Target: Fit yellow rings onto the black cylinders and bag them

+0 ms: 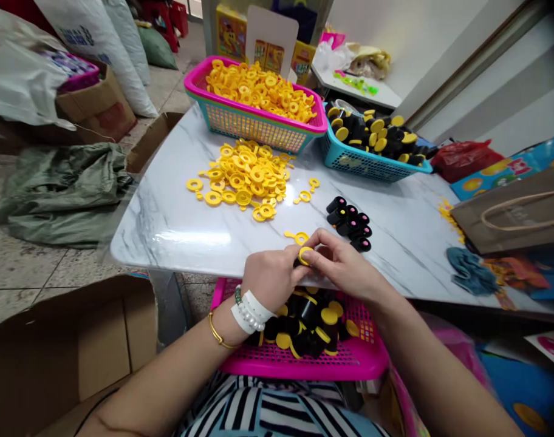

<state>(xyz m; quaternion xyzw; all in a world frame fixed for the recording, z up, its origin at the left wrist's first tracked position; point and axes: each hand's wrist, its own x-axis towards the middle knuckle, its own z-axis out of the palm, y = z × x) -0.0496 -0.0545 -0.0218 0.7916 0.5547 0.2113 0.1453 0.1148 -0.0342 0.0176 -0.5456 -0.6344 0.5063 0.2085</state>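
Carrying small yellow and black parts: one counter, white, grey-veined, glossy. Floor, pale tile, at left, bearing dark green cloth, white sack far, open cardboard box near. Far on counter: pink-rimmed basket, heaped with yellow rings; to its right, blue basket of yellow-capped black pieces. Middle: loose heap of yellow rings; right of it, cluster of black cylinders, pink dots on several ends. One capped piece, at counter's near edge, grasped by fingers of left hand and right hand together. Yellow end set rightward, black part leftward; exact tilt of long axis hidden by fingers. Below near edge: pink basket, capped pieces inside.
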